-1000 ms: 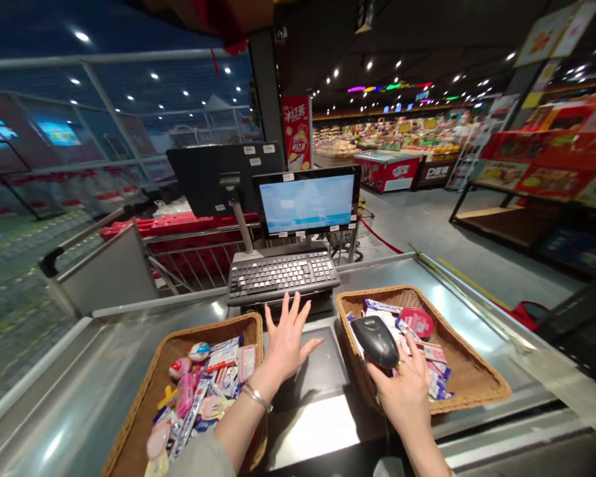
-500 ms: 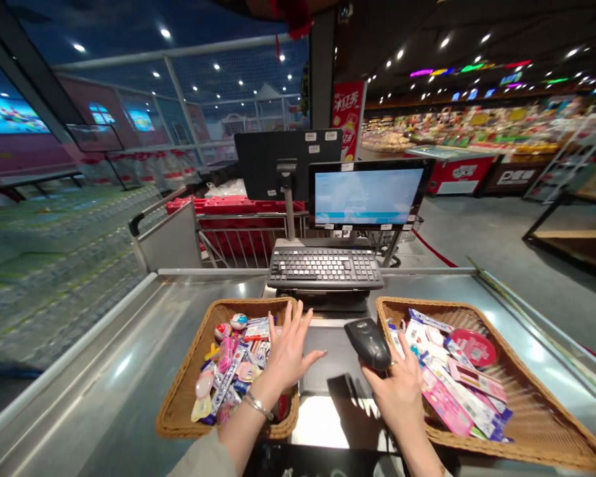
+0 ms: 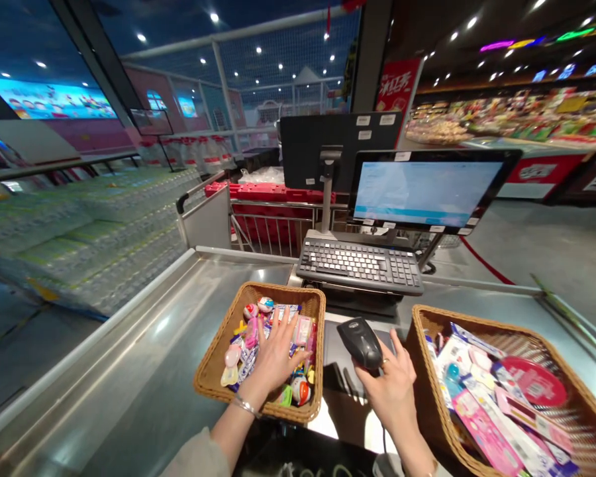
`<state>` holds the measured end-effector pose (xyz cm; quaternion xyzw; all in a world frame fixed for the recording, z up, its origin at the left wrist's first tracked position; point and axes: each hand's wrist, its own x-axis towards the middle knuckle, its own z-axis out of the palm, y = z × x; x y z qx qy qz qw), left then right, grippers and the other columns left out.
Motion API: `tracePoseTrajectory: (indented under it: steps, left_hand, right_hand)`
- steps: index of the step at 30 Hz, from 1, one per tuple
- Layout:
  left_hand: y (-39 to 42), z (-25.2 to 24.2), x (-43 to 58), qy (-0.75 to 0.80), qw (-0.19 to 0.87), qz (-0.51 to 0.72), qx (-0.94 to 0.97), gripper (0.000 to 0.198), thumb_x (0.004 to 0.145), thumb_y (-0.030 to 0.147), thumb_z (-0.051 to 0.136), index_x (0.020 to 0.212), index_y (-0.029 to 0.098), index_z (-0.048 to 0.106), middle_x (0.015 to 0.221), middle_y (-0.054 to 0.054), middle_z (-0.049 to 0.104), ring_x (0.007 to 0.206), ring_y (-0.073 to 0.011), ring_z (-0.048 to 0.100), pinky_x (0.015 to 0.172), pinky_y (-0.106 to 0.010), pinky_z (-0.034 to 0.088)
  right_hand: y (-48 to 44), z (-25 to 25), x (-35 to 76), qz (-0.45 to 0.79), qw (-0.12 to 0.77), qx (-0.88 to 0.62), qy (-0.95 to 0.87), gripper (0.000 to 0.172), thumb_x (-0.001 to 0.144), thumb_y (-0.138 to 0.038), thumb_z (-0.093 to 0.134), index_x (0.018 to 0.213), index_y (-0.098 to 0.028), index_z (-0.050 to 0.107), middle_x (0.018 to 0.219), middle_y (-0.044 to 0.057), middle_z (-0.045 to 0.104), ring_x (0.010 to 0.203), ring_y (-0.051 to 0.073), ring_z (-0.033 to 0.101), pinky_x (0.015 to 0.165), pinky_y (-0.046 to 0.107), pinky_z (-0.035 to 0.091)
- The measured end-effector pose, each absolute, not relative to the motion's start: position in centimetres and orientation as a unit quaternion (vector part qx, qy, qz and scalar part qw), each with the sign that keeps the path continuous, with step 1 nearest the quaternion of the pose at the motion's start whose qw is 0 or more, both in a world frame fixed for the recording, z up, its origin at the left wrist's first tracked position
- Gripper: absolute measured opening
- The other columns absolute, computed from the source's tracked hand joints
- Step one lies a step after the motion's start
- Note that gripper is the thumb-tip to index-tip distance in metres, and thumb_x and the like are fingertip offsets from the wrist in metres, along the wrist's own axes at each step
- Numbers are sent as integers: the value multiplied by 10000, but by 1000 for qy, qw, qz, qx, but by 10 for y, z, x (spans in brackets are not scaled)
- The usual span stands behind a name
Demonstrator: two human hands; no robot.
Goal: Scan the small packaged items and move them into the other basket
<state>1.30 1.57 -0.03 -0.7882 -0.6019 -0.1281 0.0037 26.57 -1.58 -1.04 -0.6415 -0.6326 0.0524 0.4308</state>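
My left hand point(image 3: 277, 354), fingers spread, reaches over the left wicker basket point(image 3: 203, 364) and holds nothing. Under and around it lie wrapped snack sticks, a pink toy, lollipop-shaped packs and a white-and-orange egg-shaped item point(image 3: 300, 391). In my right hand point(image 3: 391, 381) is a black barcode scanner point(image 3: 360, 342), its head tilted toward the left basket; the grip is hidden by my palm. To the right of that hand, the second wicker basket point(image 3: 420, 371) holds pink and white packages and a red oval item point(image 3: 535, 381).
A black keyboard point(image 3: 360, 264) sits behind the baskets, below a lit monitor point(image 3: 422, 192) and the back of another screen point(image 3: 305, 156). The metal counter point(image 3: 149, 371) has raised edges. A cart point(image 3: 273, 222) with red crates stands beyond it.
My view has swung left, so the counter items appear further right. My left hand has moved from the left basket's right edge to over its contents. The scanner stays in my right hand.
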Motion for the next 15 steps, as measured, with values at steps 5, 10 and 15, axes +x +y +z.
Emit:
tracePoseTrajectory:
  steps: [5, 10, 15]
  left_hand:
    - [10, -17, -18, -636, 16, -125, -761, 787, 860, 551, 554, 1506, 201, 269, 1594, -175, 211, 1481, -378, 91, 1122, -703, 79]
    - [5, -30, -42, -671, 33, -117, -732, 802, 861, 494, 563, 1517, 174, 231, 1582, -194, 236, 1478, -374, 118, 1138, -670, 87]
    - [2, -40, -61, -712, 12, -106, -694, 818, 859, 557, 517, 1504, 124, 261, 1565, -232, 251, 1468, -395, 133, 1131, -656, 144]
  right_hand:
    - [-13, -9, 256, 66, 427, -622, -653, 435, 769, -478, 600, 1105, -214, 681, 1233, 96, 658, 1368, 347, 373, 1080, 584, 280]
    - [-11, -9, 251, 69, 423, -605, -671, 355, 771, -453, 604, 1026, -232, 712, 1205, 73, 677, 1363, 351, 380, 1078, 604, 279]
    - [-10, -10, 247, 72, 425, -591, -682, 283, 768, -443, 613, 919, -236, 732, 1194, 54, 686, 1364, 353, 379, 1090, 606, 278]
